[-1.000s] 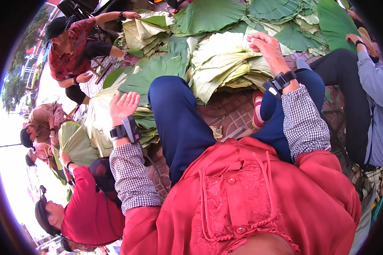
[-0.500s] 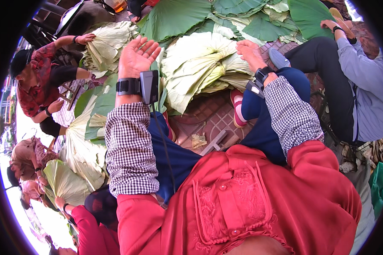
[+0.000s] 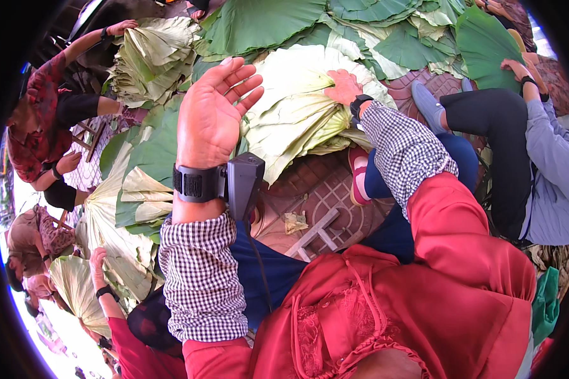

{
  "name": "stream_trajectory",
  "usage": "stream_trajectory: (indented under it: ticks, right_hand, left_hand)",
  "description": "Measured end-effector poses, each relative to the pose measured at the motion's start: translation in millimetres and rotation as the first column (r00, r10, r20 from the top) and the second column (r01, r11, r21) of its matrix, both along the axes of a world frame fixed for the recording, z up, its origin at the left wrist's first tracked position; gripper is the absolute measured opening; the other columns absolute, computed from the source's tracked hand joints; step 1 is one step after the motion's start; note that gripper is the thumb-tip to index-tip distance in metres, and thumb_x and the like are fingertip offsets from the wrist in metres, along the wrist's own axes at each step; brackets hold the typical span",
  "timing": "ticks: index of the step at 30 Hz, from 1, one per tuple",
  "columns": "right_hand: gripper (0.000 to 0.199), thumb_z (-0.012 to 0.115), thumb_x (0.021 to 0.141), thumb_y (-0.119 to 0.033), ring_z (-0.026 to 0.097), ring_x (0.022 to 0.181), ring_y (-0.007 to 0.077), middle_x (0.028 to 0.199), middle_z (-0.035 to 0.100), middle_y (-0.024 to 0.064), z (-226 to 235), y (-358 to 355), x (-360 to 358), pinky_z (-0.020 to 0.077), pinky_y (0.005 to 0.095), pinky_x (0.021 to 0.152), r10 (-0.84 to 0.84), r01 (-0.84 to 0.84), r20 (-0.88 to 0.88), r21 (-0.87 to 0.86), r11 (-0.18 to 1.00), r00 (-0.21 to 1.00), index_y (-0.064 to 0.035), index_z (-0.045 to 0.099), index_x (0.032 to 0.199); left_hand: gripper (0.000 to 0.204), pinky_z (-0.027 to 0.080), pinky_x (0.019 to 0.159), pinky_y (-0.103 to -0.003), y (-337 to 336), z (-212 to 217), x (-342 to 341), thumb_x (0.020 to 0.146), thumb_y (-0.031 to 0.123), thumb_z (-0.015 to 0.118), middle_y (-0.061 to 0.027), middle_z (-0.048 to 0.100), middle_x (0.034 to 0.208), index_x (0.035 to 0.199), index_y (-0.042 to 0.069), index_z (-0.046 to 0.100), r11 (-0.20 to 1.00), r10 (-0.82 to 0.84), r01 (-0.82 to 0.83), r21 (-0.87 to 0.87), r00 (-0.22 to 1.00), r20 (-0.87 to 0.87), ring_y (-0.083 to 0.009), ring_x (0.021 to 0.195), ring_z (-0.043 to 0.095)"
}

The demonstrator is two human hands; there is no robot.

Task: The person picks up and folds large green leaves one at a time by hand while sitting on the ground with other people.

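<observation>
A thick stack of large pale-green dried leaves [image 3: 284,120], round like lotus leaves, lies in front of me with its folded edges toward my knees. My right hand [image 3: 346,86] rests on top of it near the gathered centre, fingers apart and touching the leaf. Raised at the stack's left side, my left hand [image 3: 216,117] holds nothing; its palm is turned up and its fingers are loosely spread. A dark box-shaped device [image 3: 243,183] is strapped to my left wrist, and a black band [image 3: 359,104] circles my right one.
Broad green leaves [image 3: 259,25] spread beyond the stack. Another leaf pile [image 3: 152,60] stands at the far left under a co-worker's hand. More leaves [image 3: 110,208] lie by my left arm. A seated person's dark-trousered leg [image 3: 487,114] is close on the right. Brick paving [image 3: 322,183] shows between my knees.
My right hand has moved left and down onto the leaf stack from its right side. My left hand is still raised palm up and appears larger. The co-worker on the right has shifted a green leaf.
</observation>
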State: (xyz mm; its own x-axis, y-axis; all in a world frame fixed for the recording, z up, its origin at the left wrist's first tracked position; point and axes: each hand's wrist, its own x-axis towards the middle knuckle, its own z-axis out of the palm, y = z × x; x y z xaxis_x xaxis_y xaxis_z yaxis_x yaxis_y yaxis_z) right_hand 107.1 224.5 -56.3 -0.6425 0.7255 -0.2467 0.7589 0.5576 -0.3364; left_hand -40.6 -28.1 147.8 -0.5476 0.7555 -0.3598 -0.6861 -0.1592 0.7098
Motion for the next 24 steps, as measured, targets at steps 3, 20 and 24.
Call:
stream_trajectory:
  ticks: [3, 20, 24]
  right_hand:
    - [0.067, 0.063, 0.071, -0.044, 0.034, 0.124, 0.0377, 0.136, 0.036, 0.0129, -9, 12, -23, 0.0341, 0.0546, 0.095, -0.053, 0.055, 0.097, -0.012, 0.998, 0.994, -0.0161, 0.044, 0.129]
    - [0.057, 0.062, 0.073, -0.042, 0.043, 0.116, 0.0346, 0.123, 0.045, 0.0125, 13, -60, 26, 0.0384, 0.0527, 0.092, 0.161, -0.168, 0.138, 0.041, 0.985, 0.977, -0.0156, 0.051, 0.122]
    - [0.048, 0.064, 0.072, -0.032, 0.045, 0.109, 0.0351, 0.117, 0.046, 0.012, 22, -92, 52, 0.0413, 0.0522, 0.086, 0.229, -0.245, 0.107, 0.171, 0.954, 0.967, -0.0119, 0.053, 0.114]
  left_hand:
    - [0.023, 0.05, 0.08, -0.039, 3, 8, -2, 0.086, 0.014, 0.058, -0.0166, 0.062, 0.094, 0.1, -0.004, 0.056, 0.998, 0.048, -0.047, 0.038, 0.999, -0.021, -0.027, 0.087, 0.061]
    - [0.022, 0.05, 0.084, -0.042, 16, -3, -16, 0.087, 0.013, 0.056, -0.0167, 0.062, 0.098, 0.101, -0.004, 0.056, 0.991, 0.133, -0.135, -0.016, 0.986, -0.103, -0.0301, 0.094, 0.06]
    - [0.021, 0.051, 0.081, -0.041, 18, -5, -18, 0.086, 0.012, 0.056, -0.0162, 0.062, 0.096, 0.1, -0.003, 0.057, 0.986, 0.157, -0.163, -0.031, 0.979, -0.131, -0.0292, 0.09, 0.061]
